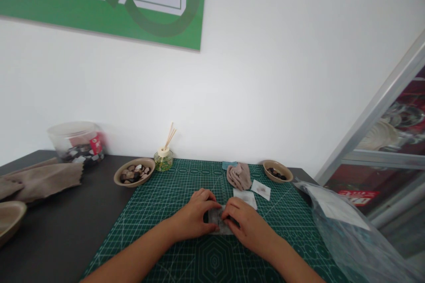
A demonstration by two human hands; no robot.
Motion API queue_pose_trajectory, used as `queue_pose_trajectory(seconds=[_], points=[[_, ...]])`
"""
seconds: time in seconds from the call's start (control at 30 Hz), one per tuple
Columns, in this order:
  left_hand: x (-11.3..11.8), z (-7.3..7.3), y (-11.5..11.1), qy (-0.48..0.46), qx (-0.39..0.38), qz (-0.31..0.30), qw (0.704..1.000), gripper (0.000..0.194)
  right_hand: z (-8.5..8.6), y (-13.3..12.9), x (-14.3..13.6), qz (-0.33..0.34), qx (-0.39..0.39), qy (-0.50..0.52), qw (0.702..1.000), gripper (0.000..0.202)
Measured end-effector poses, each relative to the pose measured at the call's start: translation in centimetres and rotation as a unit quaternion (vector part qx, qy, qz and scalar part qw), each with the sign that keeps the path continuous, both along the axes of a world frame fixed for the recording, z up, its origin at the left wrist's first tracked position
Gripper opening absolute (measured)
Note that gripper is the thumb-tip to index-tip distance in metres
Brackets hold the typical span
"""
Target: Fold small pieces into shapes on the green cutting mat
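My left hand (pixel 195 217) and my right hand (pixel 247 225) meet over a small clear plastic bag (pixel 217 220) that lies on the green cutting mat (pixel 172 199). Both hands pinch the bag from either side, fingers curled on it. Dark contents show through the bag between my fingers. Just beyond my right hand lie two more small bags (pixel 245 196) (pixel 260 189), flat on the mat.
A bowl of stones (pixel 134 171) and a reed diffuser (pixel 164 158) stand at the mat's far left corner. A folded beige cloth (pixel 239 175) and a second bowl (pixel 277 171) sit at the far right. A large plastic bag (pixel 345 225) lies right; a clear tub (pixel 78 141) and cloth (pixel 43 179) left.
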State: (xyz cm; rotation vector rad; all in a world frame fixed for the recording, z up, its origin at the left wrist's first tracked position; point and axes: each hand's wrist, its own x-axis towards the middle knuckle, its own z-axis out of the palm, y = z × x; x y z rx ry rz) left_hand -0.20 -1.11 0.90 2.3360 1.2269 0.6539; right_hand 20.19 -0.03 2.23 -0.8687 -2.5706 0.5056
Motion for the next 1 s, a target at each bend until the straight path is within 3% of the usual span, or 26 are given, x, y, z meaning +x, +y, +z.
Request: queue_pose_trajectory(seconds=[0.17, 0.37, 0.5, 1.0], points=[[-0.03, -0.27, 0.10, -0.005, 0.010, -0.003, 1.000, 0.042, 0.03, -0.07, -0.13, 0.010, -0.005, 0.003, 1.000, 0.014], [0.01, -0.11, 0.10, 0.000, 0.004, 0.000, 1.000, 0.037, 0.40, -0.10, -0.20, -0.024, -0.012, -0.011, 1.000, 0.014], [0.08, 0.03, 0.06, 0.001, 0.003, 0.000, 1.000, 0.033, 0.47, -0.13, -0.06, 0.007, -0.012, -0.034, 0.999, 0.021], [0.03, 0.04, -0.01, -0.005, -0.002, 0.003, 1.000, 0.041, 0.12, 0.14, -0.15, -0.004, 0.006, -0.017, 1.000, 0.016]])
